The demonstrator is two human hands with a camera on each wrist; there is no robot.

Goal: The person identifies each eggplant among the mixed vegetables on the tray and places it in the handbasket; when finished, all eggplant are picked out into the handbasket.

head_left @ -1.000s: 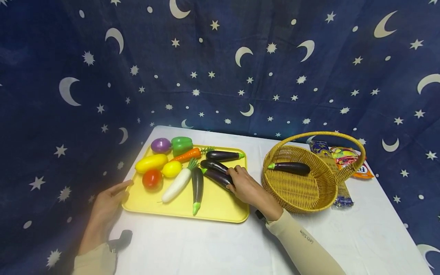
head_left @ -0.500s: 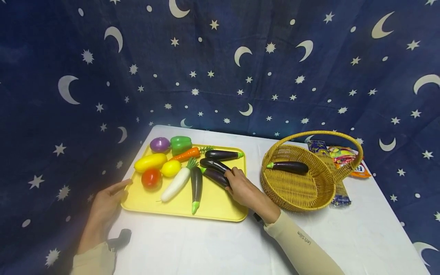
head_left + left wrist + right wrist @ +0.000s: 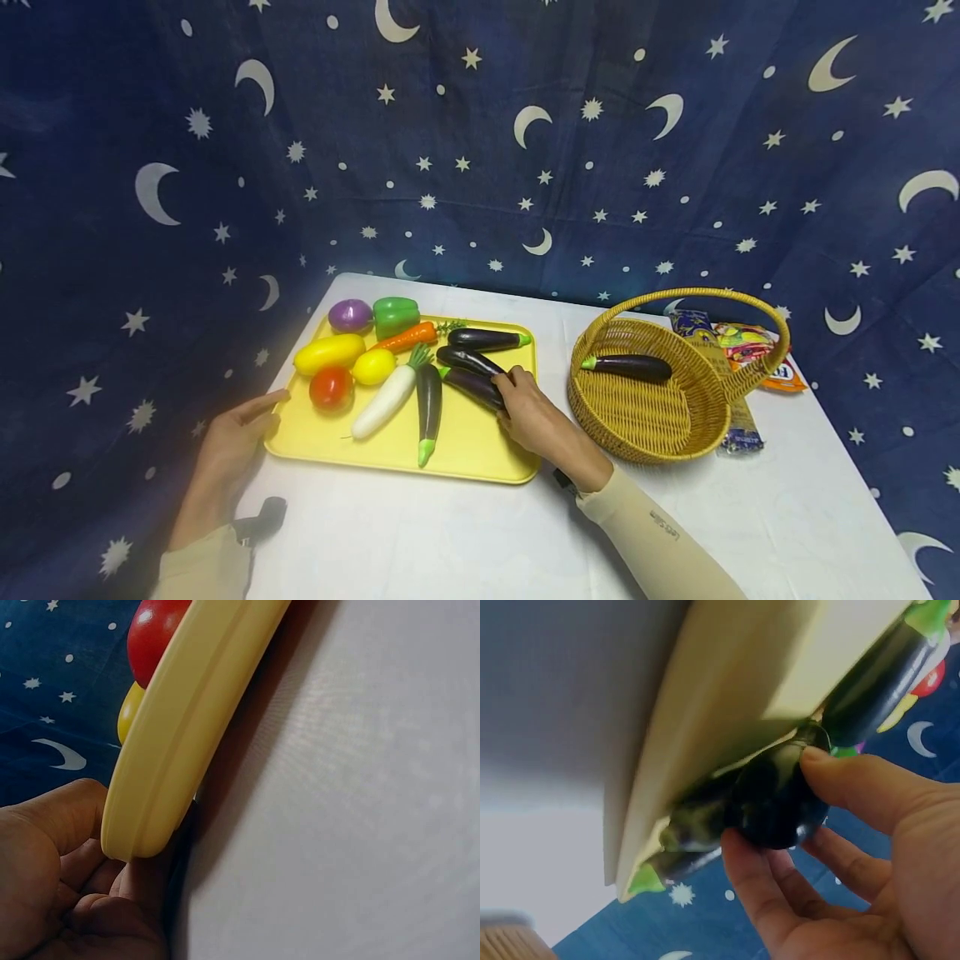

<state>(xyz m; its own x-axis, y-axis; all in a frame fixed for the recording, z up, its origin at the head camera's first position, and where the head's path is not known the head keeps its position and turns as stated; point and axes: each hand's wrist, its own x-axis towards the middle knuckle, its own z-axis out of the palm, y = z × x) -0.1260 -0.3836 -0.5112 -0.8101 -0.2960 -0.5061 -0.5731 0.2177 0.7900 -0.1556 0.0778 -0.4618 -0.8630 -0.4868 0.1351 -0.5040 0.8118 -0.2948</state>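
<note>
Purple-black eggplant (image 3: pixel 472 389) lay with its blunt end between pinching thumb and fingers of right hand (image 3: pixel 529 414), perhaps apt to slip if its smooth skin turned, left hand (image 3: pixel 234 437) gripping yellow tray (image 3: pixel 480 454).

Over the yellow tray (image 3: pixel 480 454) the right hand (image 3: pixel 531 415) covers one end of an eggplant (image 3: pixel 471 388), right of the tray the basket (image 3: pixel 600 425) masks part of a blue packet (image 3: pixel 699 330), and front-left of the tray a sleeve (image 3: pixel 206 565) gets chopped by the head view's bottom edge!
</note>
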